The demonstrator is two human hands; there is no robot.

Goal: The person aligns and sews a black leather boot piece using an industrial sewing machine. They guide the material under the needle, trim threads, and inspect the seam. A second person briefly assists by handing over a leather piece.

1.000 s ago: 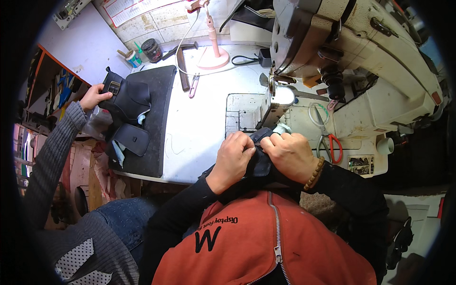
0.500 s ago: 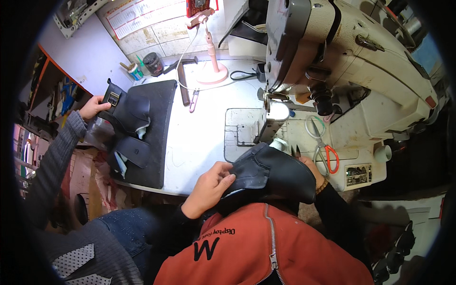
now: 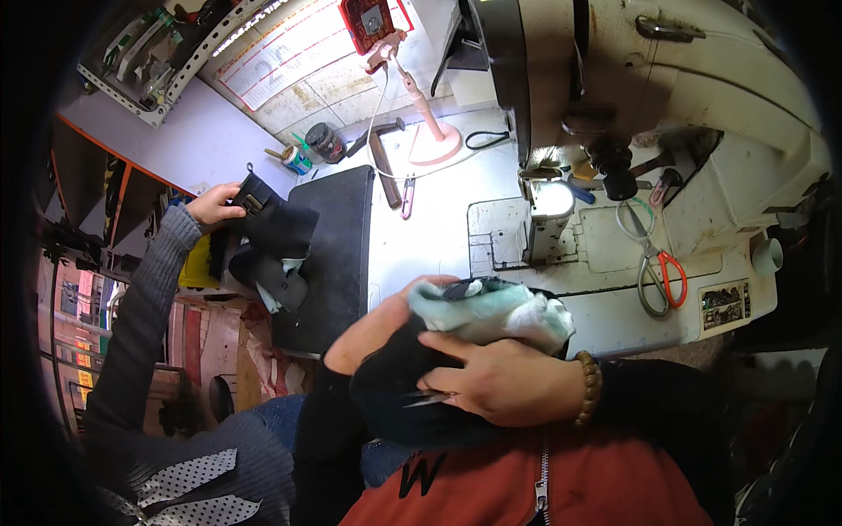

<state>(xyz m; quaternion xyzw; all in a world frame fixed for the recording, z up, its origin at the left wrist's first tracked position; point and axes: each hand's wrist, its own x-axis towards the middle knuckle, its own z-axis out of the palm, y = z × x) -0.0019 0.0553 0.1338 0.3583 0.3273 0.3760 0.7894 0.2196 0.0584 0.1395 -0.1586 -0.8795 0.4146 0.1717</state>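
A black leather boot upper point(image 3: 390, 377) with a pale green fleecy lining point(image 3: 474, 314) is held up before my chest, its lined opening turned upward. My left hand point(image 3: 373, 329) grips its far left side, the fingers mostly hidden behind the leather. Across the near face lies my right hand point(image 3: 509, 381), wearing a beaded bracelet; its fingers are bent against the upper. From under those fingers pokes a slim pointed metal blade point(image 3: 427, 400), perhaps of small snips; its handle is hidden.
A sewing machine point(image 3: 702, 96) fills the right side; orange-handled scissors point(image 3: 662, 280) lie on its bed. At left, a co-worker's hand point(image 3: 215, 203) holds a buckled black leather piece over a black mat point(image 3: 342, 254). A hammer point(image 3: 384, 167) and pink lamp point(image 3: 428, 131) stand behind.
The upper has been turned so its lining faces up. My right hand came from its far right side onto its near face; my left hand slipped partly behind. The view shifted left.
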